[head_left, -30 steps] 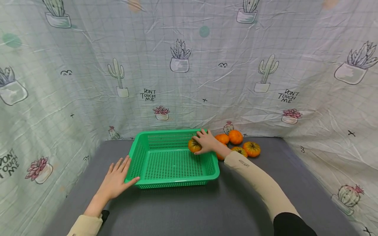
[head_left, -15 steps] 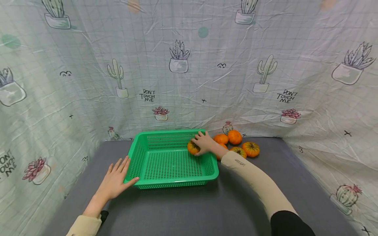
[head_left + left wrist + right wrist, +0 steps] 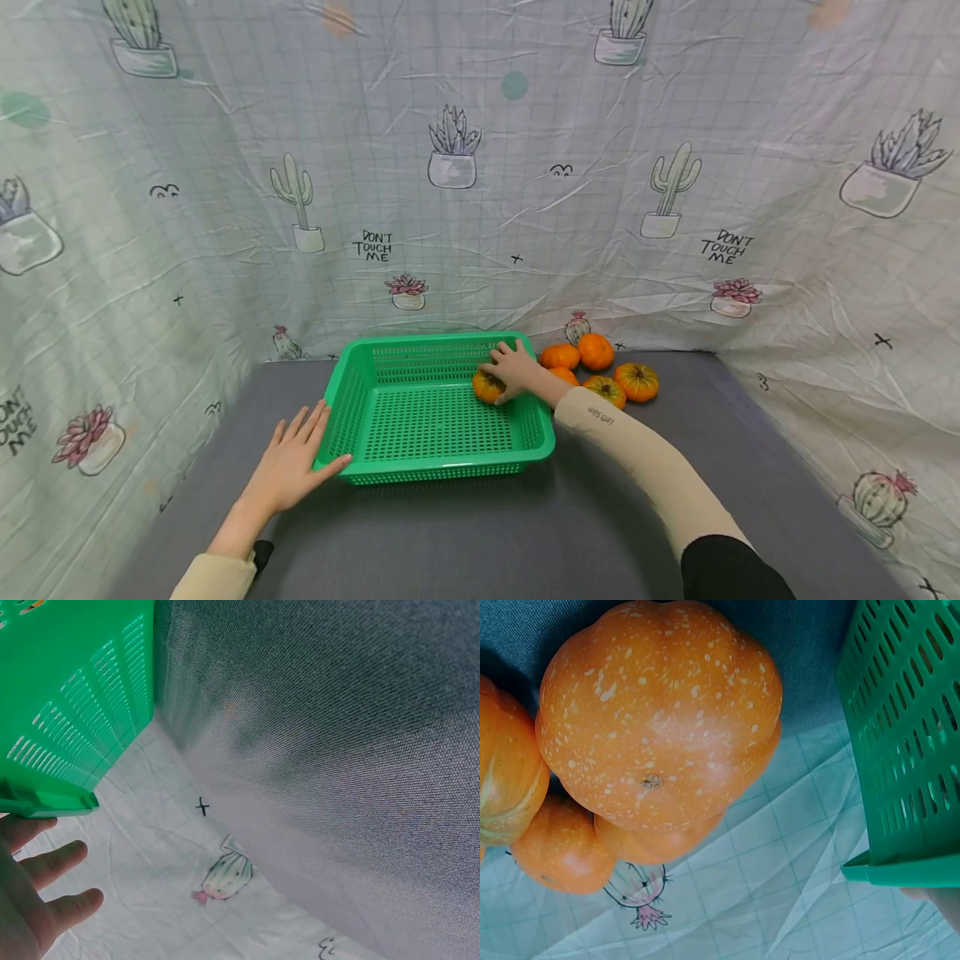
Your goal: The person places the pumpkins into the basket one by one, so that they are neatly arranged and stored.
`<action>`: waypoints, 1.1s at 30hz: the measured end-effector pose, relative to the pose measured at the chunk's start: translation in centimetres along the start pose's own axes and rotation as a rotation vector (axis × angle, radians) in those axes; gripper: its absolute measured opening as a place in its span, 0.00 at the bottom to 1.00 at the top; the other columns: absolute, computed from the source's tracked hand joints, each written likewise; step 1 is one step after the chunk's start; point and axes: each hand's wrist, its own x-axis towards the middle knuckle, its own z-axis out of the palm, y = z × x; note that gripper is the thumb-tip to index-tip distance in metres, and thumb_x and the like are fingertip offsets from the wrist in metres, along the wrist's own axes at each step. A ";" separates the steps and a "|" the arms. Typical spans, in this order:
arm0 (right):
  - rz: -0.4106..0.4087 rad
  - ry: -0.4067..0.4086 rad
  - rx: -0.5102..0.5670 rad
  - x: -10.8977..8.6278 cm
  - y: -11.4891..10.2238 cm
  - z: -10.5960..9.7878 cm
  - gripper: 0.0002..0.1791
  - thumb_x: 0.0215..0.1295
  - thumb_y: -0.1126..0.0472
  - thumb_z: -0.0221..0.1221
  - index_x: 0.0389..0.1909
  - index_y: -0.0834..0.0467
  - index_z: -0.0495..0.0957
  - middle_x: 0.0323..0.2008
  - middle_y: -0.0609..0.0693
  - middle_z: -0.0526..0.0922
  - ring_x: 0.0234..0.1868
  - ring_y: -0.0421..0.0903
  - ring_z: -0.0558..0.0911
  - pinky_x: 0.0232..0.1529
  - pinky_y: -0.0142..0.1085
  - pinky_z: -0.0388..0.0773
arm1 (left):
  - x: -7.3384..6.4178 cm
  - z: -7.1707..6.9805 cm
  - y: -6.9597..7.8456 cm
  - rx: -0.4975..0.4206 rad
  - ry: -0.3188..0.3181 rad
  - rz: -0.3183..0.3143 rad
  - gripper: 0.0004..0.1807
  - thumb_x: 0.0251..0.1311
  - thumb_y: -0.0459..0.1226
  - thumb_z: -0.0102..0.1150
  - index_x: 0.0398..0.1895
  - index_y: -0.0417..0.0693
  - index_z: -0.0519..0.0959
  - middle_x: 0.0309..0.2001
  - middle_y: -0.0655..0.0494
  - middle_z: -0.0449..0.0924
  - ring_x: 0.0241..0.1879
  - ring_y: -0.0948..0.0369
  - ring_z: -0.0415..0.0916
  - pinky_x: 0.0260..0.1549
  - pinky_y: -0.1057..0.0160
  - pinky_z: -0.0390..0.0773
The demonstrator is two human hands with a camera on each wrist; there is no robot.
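Note:
A green plastic basket (image 3: 442,465) with slotted walls stands on the dark grey tabletop. My right hand (image 3: 517,369) reaches over its right side, fingers curved around a small orange pumpkin (image 3: 487,387) inside the basket. Whether that pumpkin touches the basket floor cannot be told. At the left end, my left hand (image 3: 291,460) rests against the rim with straight, spread fingers. The left wrist view shows those fingers (image 3: 56,866) by the basket edge (image 3: 52,804). In the right wrist view the held pumpkin is hidden behind the basket wall (image 3: 907,735).
Several more small pumpkins lie together just right of the basket, among them a ribbed yellow-orange one (image 3: 637,382) and a smooth orange one (image 3: 596,352). One speckled pumpkin (image 3: 660,712) fills much of the right wrist view. A cactus-print cloth (image 3: 517,208) hangs behind and at both sides.
My right hand and the held pumpkin have shifted slightly downward in the head view, a little nearer me and to the left. My left hand and the basket stay in place.

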 end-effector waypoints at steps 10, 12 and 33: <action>-0.012 0.003 0.019 0.1 0.2 -0.1 0.43 0.46 0.35 0.60 0.65 0.43 0.58 0.57 0.50 0.66 0.58 0.51 0.61 0.57 0.55 0.59 | 0.3 -0.4 0.0 -0.006 -0.005 -0.003 0.48 0.53 0.63 0.46 0.68 0.39 0.49 0.68 0.40 0.48 0.66 0.40 0.46 0.59 0.36 0.46; -0.013 0.008 0.016 0.0 0.2 -0.1 0.43 0.46 0.34 0.59 0.65 0.42 0.58 0.57 0.51 0.66 0.58 0.52 0.61 0.58 0.56 0.59 | 0.3 -0.4 -0.1 -0.015 -0.010 -0.008 0.49 0.53 0.63 0.46 0.68 0.40 0.48 0.68 0.40 0.48 0.66 0.40 0.46 0.59 0.36 0.45; -0.038 0.144 0.135 -2.4 -0.2 -0.5 0.27 0.59 0.43 0.54 0.58 0.46 0.68 0.45 0.51 0.71 0.45 0.49 0.63 0.51 0.55 0.63 | 0.1 -0.3 0.1 -0.018 -0.023 -0.021 0.48 0.53 0.63 0.46 0.68 0.40 0.49 0.69 0.41 0.48 0.66 0.40 0.47 0.59 0.36 0.46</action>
